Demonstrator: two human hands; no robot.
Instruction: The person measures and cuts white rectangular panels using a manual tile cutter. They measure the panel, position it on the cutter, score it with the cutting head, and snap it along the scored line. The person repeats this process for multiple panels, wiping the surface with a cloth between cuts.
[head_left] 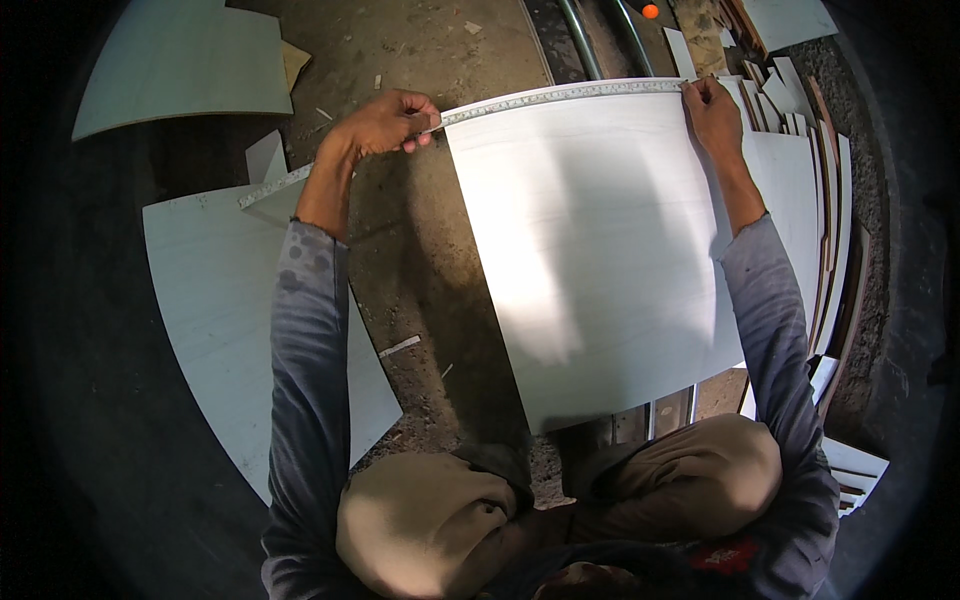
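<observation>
A white panel (600, 240) lies in front of my crossed legs. Along its far edge runs a pale tape measure (560, 95) with markings. At the panel's far left corner, my left hand (395, 122) pinches the tape between thumb and fingers. My right hand (712, 105) presses the tape with closed fingertips near the far right corner. Beyond my left wrist, another stretch of marked tape (275, 187) shows above a white board at the left; my forearm hides how it joins the rest.
A large white board (210, 290) lies on the floor to the left, and another board (190, 65) at the far left. Stacked panels and strips (800, 110) line the right side. Two metal tubes (605, 40) and an orange ball-like thing (650, 11) are beyond the panel.
</observation>
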